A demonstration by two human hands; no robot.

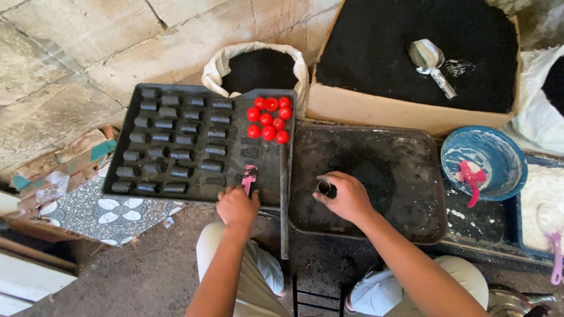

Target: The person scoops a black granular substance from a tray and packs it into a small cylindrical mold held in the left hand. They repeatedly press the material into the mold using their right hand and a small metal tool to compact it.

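Two bare hands work over a pair of dark trays seen from above. The left hand (237, 206) is closed around the lower end of a small pink tool (249, 178), whose tip rests on the near edge of the left tray (126, 147). The right hand (346, 196) curls its fingers around a small dark cylinder (324, 188) with a shiny round rim, holding it upright on the right tray (423, 223), just beside a heap of black powder (364, 170) at that tray's middle.

On the left tray lie several rows of dark cylindrical pieces (170, 141), each on its side, filling the left and middle part. Nine red round caps (269, 119) sit clustered at its far right corner, touching one another.

Beyond the trays stands a white sack (214, 70), open and filled with black powder, and beside it a cardboard box (376, 108) of the same powder with a metal scoop (430, 61) lying on top. Right of the right tray is a blue bowl (499, 152) smeared white, with a pink spoon (470, 179) in it. A purple spoon (556, 255) lies at the far right edge.
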